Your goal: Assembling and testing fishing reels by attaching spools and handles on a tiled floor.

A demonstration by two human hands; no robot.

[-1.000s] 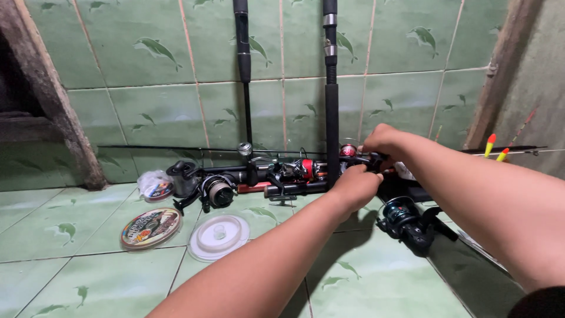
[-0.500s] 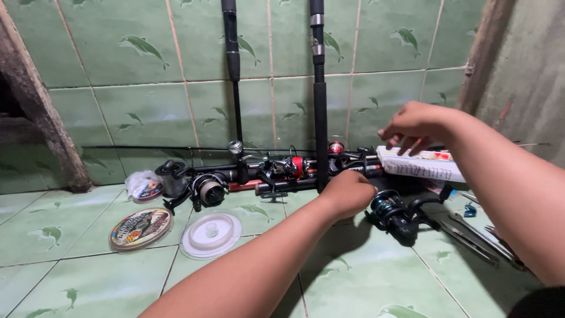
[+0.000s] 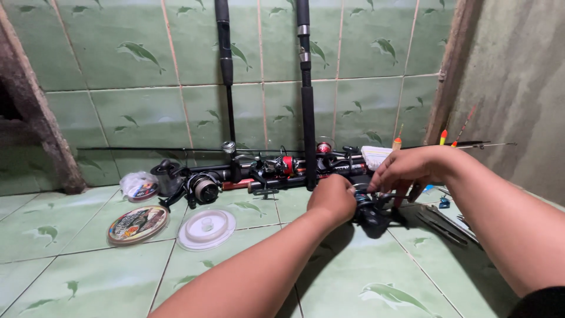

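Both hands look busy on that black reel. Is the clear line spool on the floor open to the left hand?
Probably yes: the clear spool lies uncovered on the tiles, left of the left hand.

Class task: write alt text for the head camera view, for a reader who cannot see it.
Two bare hands, left hand and right hand, meet over a black fishing reel on a green tiled floor. Fishing rods lean on the tiled wall; two round line spools lie to the left.

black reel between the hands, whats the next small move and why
Probably steady the black reel with the left hand while the right hand works at its top. Both hands already meet on it just above the tiled floor, with rods and other reels crowded close behind.
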